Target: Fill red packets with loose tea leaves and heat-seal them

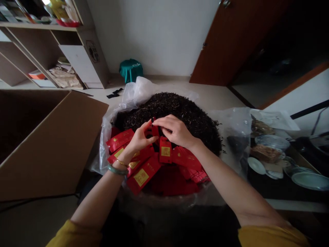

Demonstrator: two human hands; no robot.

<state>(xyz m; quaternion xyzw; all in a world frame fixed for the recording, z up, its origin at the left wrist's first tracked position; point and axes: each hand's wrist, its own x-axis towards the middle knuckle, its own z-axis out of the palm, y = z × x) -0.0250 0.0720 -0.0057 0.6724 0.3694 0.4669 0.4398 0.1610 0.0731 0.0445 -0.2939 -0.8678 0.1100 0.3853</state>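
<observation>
My left hand (140,139) is closed round a small red packet (155,131), held upright over the heap. Fingertips of my right hand (176,130) are bent together at the packet's top, where a dark bit shows; what they pinch is hidden. Just behind lies a large mound of dark, dry tea leaves (177,103) in a clear plastic bag (140,88). Several flat red packets with gold labels (141,176) are spread on the near side of the mound, under my wrists. One more red packet (165,151) lies just below my right hand.
A big open cardboard box (59,144) stands at the left. On the right, a dark table (267,192) carries glass dishes (311,181) and a small white dish (256,165). Shelves (84,65), a teal-covered stool (130,70) and a brown door (231,41) are behind.
</observation>
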